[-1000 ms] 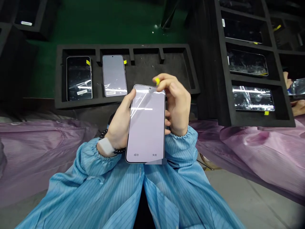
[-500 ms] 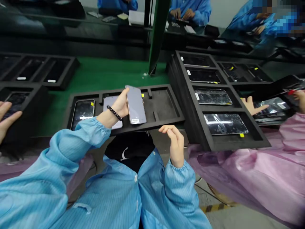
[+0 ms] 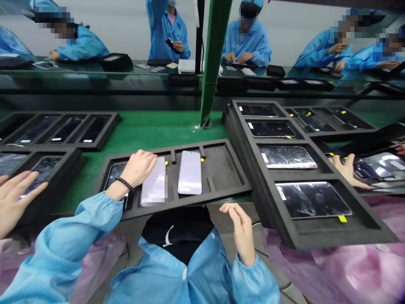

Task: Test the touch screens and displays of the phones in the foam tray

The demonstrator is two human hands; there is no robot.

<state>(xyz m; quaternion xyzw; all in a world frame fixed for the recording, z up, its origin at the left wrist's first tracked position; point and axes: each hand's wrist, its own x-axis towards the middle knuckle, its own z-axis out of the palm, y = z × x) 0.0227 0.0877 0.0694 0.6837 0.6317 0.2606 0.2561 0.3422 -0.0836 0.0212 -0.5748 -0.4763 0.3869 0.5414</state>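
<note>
My left hand (image 3: pixel 139 166), with a dark braided bracelet at the wrist, reaches over the upper left part of a pale-screened phone (image 3: pixel 153 183) lying in a black foam tray (image 3: pixel 223 166). Its fingers bend loosely over that phone; the thumb is hidden. One slot to the right, a second lilac-screened phone (image 3: pixel 190 173) lies in the tray with no hand on it. Behind my left wrist, a dark-screened phone (image 3: pixel 115 173) is partly covered. My right hand (image 3: pixel 240 228) hovers off the tray's front edge, fingers loosely bent, holding nothing.
A stack of foam trays (image 3: pixel 284 228) with several dark phones stands at right. More phone trays (image 3: pixel 106 131) lie at left, where a co-worker's hand (image 3: pixel 22 190) rests. Another co-worker's hand (image 3: pixel 349 171) is at right. A green post (image 3: pixel 215 63) rises behind my tray.
The lilac-screened phone that my left hand held up now lies in the tray. My left hand has let go and moved left over the neighbouring phone. The view has tilted up.
</note>
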